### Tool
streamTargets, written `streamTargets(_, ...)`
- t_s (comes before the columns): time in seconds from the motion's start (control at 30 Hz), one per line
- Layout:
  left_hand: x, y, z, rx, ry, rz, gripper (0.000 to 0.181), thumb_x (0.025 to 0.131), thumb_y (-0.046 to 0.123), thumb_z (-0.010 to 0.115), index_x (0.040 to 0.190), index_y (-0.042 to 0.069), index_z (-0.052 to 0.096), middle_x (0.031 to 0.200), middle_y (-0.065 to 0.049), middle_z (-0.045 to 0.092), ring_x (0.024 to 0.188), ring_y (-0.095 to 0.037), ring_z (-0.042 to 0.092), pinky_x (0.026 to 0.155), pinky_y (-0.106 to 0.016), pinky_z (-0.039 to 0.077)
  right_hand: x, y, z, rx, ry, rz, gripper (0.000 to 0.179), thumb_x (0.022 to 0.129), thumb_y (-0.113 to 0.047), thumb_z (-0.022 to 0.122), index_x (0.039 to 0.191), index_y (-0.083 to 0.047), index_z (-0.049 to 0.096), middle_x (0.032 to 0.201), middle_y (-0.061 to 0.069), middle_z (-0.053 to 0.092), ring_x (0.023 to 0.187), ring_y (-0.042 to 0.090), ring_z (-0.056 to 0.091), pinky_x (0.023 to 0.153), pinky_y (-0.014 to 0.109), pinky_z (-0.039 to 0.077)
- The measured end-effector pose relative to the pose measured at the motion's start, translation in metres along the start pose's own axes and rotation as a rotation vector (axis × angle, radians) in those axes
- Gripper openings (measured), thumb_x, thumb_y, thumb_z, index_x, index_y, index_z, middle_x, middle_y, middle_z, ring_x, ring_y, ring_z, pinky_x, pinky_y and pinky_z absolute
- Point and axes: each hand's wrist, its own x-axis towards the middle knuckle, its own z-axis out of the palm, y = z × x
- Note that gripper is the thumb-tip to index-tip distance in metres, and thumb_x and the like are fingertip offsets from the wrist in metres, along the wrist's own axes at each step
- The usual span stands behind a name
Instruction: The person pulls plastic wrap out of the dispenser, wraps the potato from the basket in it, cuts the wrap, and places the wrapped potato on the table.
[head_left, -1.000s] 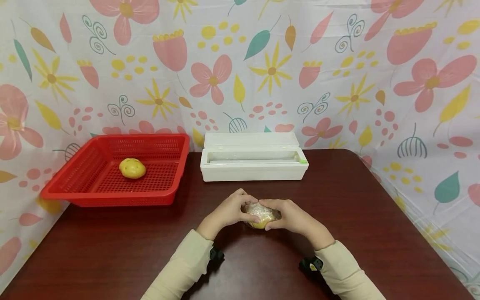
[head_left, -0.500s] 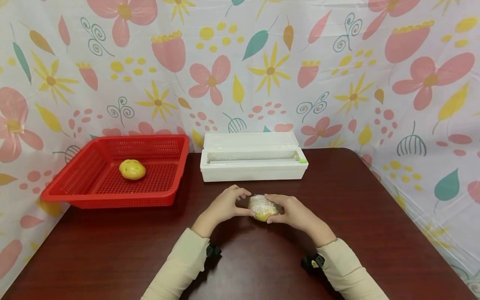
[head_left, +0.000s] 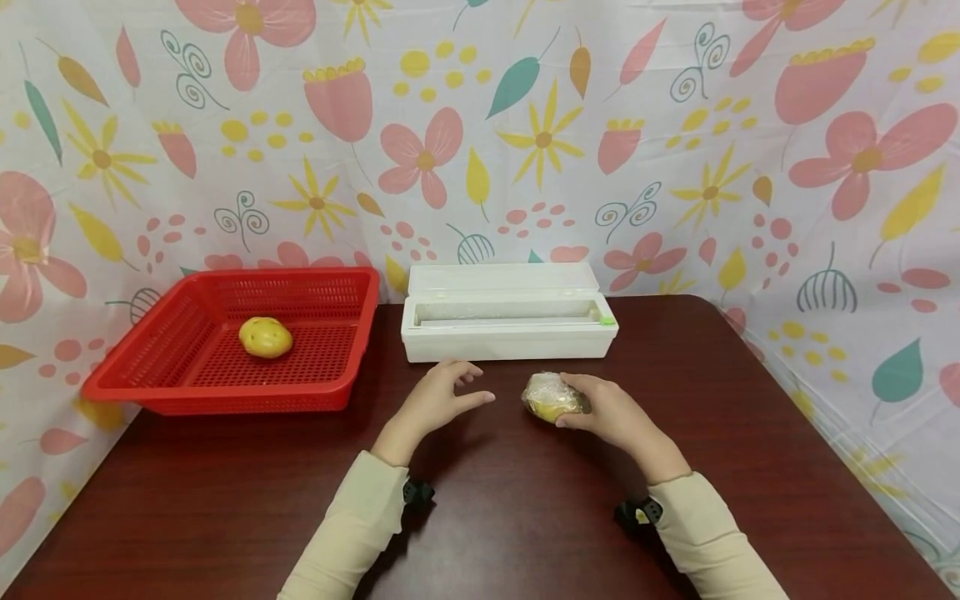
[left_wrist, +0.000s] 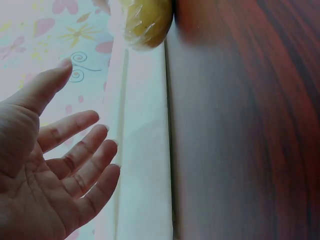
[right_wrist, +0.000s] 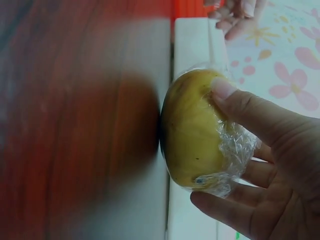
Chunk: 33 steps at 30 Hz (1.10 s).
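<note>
A yellow potato (head_left: 552,397) wrapped in clear plastic film is in my right hand (head_left: 617,417). In the right wrist view, the thumb presses one side of the wrapped potato (right_wrist: 192,130) and the fingers curl round the other; crumpled film bunches towards the palm. My left hand (head_left: 435,404) is to the left of the potato, apart from it and holding nothing. The left wrist view shows that left hand (left_wrist: 55,170) with its fingers spread and loosely bent. Part of the wrapped potato (left_wrist: 147,22) appears at the top there.
A white cling film box (head_left: 510,346) with its lid raised stands behind the hands. At the left is a red plastic basket (head_left: 225,392) with one bare potato (head_left: 266,337) in it. Behind the dark wooden table (head_left: 495,533) hangs a floral cloth (head_left: 480,125).
My left hand has let go of the wrapped potato and drawn back to the left. The right hand has carried the potato to the right and a little farther from me.
</note>
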Motion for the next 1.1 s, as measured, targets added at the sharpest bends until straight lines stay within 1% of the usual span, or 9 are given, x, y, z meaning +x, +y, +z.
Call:
streamTargets(0.1, 0.0, -0.002, -0.002, -0.016, 0.036, -0.01, 0.042, 0.082, 0.032, 0.073, 0.114, 0.005, 0.065, 0.104, -0.01, 0.062, 0.099, -0.029, 0.061, 0.086, -0.04, 0.049, 0.0, 0.004, -0.003, -0.006, 0.004, 0.023, 0.068, 0.076, -0.026, 0.079, 0.13, 0.006, 0.053, 0.128, 0.023, 0.058, 0.118, 0.037, 0.054, 0.096, 0.051, 0.044)
streamTargets(0.33, 0.001, -0.005, -0.006, -0.029, 0.127, -0.012, 0.036, 0.082, 0.029, 0.074, 0.108, 0.006, 0.066, 0.103, -0.011, 0.061, 0.095, -0.027, 0.061, 0.084, -0.04, 0.05, 0.001, 0.012, -0.008, -0.005, 0.001, 0.08, 0.069, 0.078, -0.03, 0.078, 0.131, 0.006, 0.052, 0.128, 0.024, 0.057, 0.118, 0.039, 0.054, 0.095, 0.052, 0.044)
streamTargets(0.5, 0.0, -0.004, -0.007, -0.022, 0.149, -0.028, 0.034, 0.083, 0.029, 0.073, 0.107, 0.007, 0.066, 0.105, -0.01, 0.061, 0.096, -0.027, 0.06, 0.085, -0.039, 0.05, 0.001, 0.014, -0.009, 0.005, -0.003, 0.09, 0.07, 0.078, -0.032, 0.077, 0.131, 0.007, 0.052, 0.127, 0.024, 0.057, 0.118, 0.039, 0.054, 0.095, 0.052, 0.044)
streamTargets(0.6, 0.0, -0.002, -0.008, -0.002, 0.156, -0.024, 0.034, 0.084, 0.029, 0.072, 0.107, 0.006, 0.066, 0.105, -0.009, 0.061, 0.097, -0.026, 0.061, 0.086, -0.039, 0.05, 0.001, 0.014, -0.009, 0.01, -0.004, 0.095, 0.07, 0.079, -0.032, 0.077, 0.131, 0.007, 0.051, 0.128, 0.025, 0.057, 0.117, 0.039, 0.054, 0.094, 0.053, 0.044)
streamTargets(0.67, 0.002, 0.001, -0.01, 0.005, 0.165, -0.013, 0.035, 0.084, 0.029, 0.072, 0.107, 0.005, 0.066, 0.105, -0.01, 0.061, 0.097, -0.027, 0.061, 0.086, -0.04, 0.05, -0.001, 0.015, -0.012, 0.009, 0.004, 0.104, 0.07, 0.079, -0.031, 0.077, 0.131, 0.007, 0.051, 0.128, 0.025, 0.057, 0.118, 0.039, 0.053, 0.094, 0.053, 0.044)
streamTargets(0.73, 0.003, 0.002, -0.012, 0.018, 0.187, -0.001, 0.034, 0.084, 0.029, 0.072, 0.108, 0.005, 0.066, 0.106, -0.01, 0.061, 0.097, -0.027, 0.061, 0.085, -0.04, 0.05, -0.002, 0.015, -0.014, 0.018, 0.012, 0.115, 0.07, 0.078, -0.03, 0.077, 0.131, 0.007, 0.051, 0.128, 0.025, 0.056, 0.118, 0.039, 0.053, 0.095, 0.053, 0.044)
streamTargets(0.87, 0.002, 0.003, -0.015, 0.027, 0.244, -0.005, 0.033, 0.084, 0.027, 0.072, 0.108, 0.004, 0.066, 0.108, -0.011, 0.061, 0.097, -0.028, 0.061, 0.084, -0.041, 0.05, -0.002, 0.016, -0.015, 0.039, 0.004, 0.127, 0.07, 0.079, -0.029, 0.077, 0.132, 0.007, 0.05, 0.129, 0.025, 0.056, 0.119, 0.04, 0.052, 0.095, 0.053, 0.043)
streamTargets(1.0, 0.001, 0.003, -0.019, -0.001, 0.295, -0.001, 0.029, 0.085, 0.022, 0.071, 0.106, 0.002, 0.066, 0.105, -0.014, 0.062, 0.095, -0.031, 0.061, 0.084, -0.044, 0.051, -0.003, 0.018, -0.017, 0.044, -0.011, 0.144, 0.069, 0.08, -0.03, 0.076, 0.132, 0.007, 0.05, 0.128, 0.025, 0.056, 0.119, 0.039, 0.052, 0.095, 0.053, 0.043)
streamTargets(1.1, 0.005, 0.002, -0.023, -0.007, 0.318, 0.014, 0.027, 0.085, 0.019, 0.069, 0.106, 0.002, 0.066, 0.101, -0.015, 0.062, 0.093, -0.033, 0.061, 0.082, -0.045, 0.051, -0.006, 0.02, -0.02, 0.02, -0.003, 0.161, 0.068, 0.078, -0.029, 0.077, 0.131, 0.006, 0.052, 0.127, 0.024, 0.057, 0.116, 0.038, 0.054, 0.093, 0.052, 0.044)
